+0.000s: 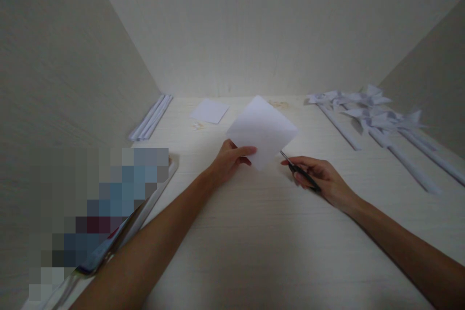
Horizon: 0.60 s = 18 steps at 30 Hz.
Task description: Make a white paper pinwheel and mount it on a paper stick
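My left hand (234,159) pinches a square sheet of white paper (262,128) near its lower left edge, thumb on top. The sheet is held up above the table, turned so a corner points toward me. In my right hand (316,179) is a pair of black-handled scissors (303,175), with the narrow metal tip pointing up and left. That tip is close to the paper's lower right edge; I cannot tell if it touches. Beyond the held sheet, another white paper square (209,110) lies on the table.
Several white paper pinwheels on rolled paper sticks (385,116) lie at the right. A bundle of rolled paper sticks (151,117) rests by the left wall. A partly blurred object (145,208) stands at the near left. Walls (232,29) enclose the pale table (261,242).
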Available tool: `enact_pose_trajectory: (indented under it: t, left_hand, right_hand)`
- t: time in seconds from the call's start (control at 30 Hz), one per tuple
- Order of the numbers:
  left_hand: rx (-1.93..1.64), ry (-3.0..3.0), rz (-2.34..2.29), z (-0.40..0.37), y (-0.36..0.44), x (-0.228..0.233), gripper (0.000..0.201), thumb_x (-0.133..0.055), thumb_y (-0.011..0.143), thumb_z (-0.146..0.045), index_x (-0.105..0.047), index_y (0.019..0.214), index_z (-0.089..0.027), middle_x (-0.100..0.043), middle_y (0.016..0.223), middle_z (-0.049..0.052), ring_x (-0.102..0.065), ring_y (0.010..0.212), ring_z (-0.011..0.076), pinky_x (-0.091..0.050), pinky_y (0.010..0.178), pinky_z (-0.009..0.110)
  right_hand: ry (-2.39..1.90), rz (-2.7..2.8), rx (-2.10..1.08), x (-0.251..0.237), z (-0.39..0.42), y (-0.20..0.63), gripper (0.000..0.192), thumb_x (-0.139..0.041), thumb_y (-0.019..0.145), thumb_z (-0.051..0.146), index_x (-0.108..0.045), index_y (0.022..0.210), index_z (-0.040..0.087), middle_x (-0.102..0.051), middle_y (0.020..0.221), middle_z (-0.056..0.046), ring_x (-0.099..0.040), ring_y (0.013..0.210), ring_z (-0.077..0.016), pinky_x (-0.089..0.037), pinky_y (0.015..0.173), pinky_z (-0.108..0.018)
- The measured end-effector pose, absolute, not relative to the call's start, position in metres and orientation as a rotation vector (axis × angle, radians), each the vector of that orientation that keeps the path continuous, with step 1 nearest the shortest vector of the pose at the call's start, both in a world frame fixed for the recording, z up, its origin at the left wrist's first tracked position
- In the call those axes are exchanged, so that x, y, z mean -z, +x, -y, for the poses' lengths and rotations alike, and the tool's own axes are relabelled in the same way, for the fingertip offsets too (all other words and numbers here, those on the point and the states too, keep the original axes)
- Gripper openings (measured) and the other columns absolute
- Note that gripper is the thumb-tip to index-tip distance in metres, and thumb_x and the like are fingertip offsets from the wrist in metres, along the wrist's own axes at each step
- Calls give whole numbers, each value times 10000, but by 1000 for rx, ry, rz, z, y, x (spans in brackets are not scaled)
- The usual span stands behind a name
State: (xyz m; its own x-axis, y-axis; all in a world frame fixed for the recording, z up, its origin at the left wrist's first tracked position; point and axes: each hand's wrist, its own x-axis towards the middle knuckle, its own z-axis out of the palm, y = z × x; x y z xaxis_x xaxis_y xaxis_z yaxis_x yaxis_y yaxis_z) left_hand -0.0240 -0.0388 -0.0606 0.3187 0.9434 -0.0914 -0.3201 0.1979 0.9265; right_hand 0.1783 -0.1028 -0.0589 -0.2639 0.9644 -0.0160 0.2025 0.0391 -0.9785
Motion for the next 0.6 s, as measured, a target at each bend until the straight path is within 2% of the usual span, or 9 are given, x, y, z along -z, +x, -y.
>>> enact_pose_trajectory:
  t: [0.27,0.4,0.6]
  left_hand:
    - [-1050,953,-864,41,-20,60,191,-671,513,-219,-595,662,-127,-610,592,24,-544,473,98,-418,408,184]
    - [-1264,904,-865,39,-19,59,213,-663,541,-224,-590,714,-124,-600,582,-5,-508,381,62,-370,334,153]
    - [-1419,822,-874,38,-15,59,212,-665,546,-198,-562,717,-126,-629,668,-5,-566,421,76,-476,409,169]
  right_hand:
    - [-1224,1585,-1304,59,103,178,381,-569,699,419,-581,975,157,-406,531,34,-368,461,-76,-287,419,-216]
    - [-1200,1598,-1328,61,104,176,386,-586,683,419,-574,966,157,-379,537,44,-346,468,-71,-307,440,-217]
    - [-1234,1644,-1340,61,106,175,350,-562,714,382,-552,1001,183,-360,582,42,-344,503,-75,-307,452,-204]
